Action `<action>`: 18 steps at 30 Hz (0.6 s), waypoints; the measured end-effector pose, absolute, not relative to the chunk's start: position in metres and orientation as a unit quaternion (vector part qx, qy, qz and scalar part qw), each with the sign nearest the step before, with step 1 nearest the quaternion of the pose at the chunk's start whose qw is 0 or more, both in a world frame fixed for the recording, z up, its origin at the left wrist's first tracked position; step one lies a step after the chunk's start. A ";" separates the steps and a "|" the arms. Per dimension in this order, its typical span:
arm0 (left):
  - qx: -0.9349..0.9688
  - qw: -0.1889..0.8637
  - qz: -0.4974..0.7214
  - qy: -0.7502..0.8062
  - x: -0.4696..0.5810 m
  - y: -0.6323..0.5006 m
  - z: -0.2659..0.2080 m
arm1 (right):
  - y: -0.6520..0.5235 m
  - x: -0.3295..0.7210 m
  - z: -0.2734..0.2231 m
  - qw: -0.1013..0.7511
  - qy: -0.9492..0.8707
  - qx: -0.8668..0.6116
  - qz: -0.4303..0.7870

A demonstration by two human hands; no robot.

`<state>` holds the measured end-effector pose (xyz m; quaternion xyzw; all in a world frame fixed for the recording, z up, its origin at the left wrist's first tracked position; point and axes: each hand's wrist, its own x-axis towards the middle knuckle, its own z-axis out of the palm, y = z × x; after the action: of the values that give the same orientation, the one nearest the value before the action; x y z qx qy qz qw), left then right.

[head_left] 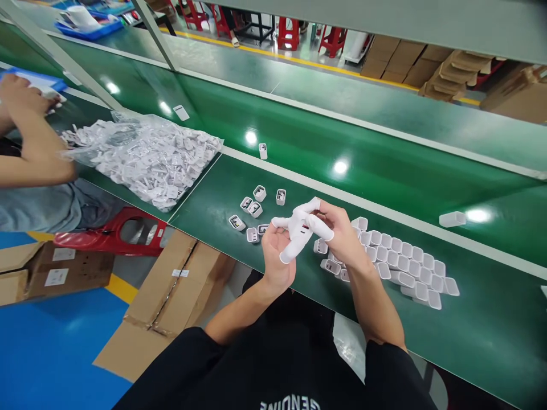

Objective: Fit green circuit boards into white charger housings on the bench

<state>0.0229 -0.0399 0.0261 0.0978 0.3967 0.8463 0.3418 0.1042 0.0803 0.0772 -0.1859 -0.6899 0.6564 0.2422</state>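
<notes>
White cots cover several fingertips on both my hands. Between them, over the front edge of the green bench, is a small white plastic charger housing (303,230) with a dark slot showing. My left hand (277,253) grips it from the left, and my right hand (335,228) pinches it from the right; fingers hide most of it. To the left of my hands stand several open housings (255,209) with metal parts inside. Beside my right forearm, white housings (403,263) are packed in rows. A few with port slots (331,266) lie nearer the edge.
A clear plastic bag (158,154) heaped with small white parts lies at left. Single housings (453,219) rest on the green strip behind. At far left is a co-worker's arm (38,136). A red stool (106,234) and cardboard boxes (171,290) stand below.
</notes>
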 end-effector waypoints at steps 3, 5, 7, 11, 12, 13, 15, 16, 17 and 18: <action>0.099 0.326 0.850 0.402 0.025 -0.037 0.025 | 0.082 0.104 0.078 0.227 -0.683 -0.185 0.669; 0.099 0.321 0.853 0.401 0.026 -0.035 0.024 | 0.083 0.105 0.078 0.222 -0.685 -0.184 0.669; 0.100 0.314 0.855 0.401 0.026 -0.033 0.023 | 0.084 0.106 0.078 0.224 -0.695 -0.186 0.657; 0.104 0.299 0.856 0.408 0.025 -0.030 0.022 | 0.086 0.106 0.079 0.232 -0.717 -0.191 0.630; 0.103 0.297 0.856 0.411 0.025 -0.029 0.021 | 0.086 0.106 0.079 0.239 -0.722 -0.187 0.622; 0.100 0.291 0.856 0.414 0.025 -0.029 0.021 | 0.086 0.106 0.080 0.248 -0.726 -0.182 0.614; 0.101 0.274 0.858 0.423 0.024 -0.028 0.020 | 0.086 0.105 0.081 0.274 -0.733 -0.170 0.599; 0.104 0.261 0.860 0.427 0.023 -0.028 0.019 | 0.086 0.105 0.081 0.280 -0.734 -0.164 0.597; 0.111 0.250 0.860 0.431 0.021 -0.027 0.017 | 0.086 0.105 0.081 0.288 -0.734 -0.159 0.595; 0.118 0.240 0.857 0.441 0.019 -0.026 0.016 | 0.087 0.105 0.081 0.290 -0.736 -0.152 0.593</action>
<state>0.0194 -0.0259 0.0157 0.1177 0.4408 0.8568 0.2403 0.1049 0.0869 0.0811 -0.1520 -0.7356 0.5931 0.2897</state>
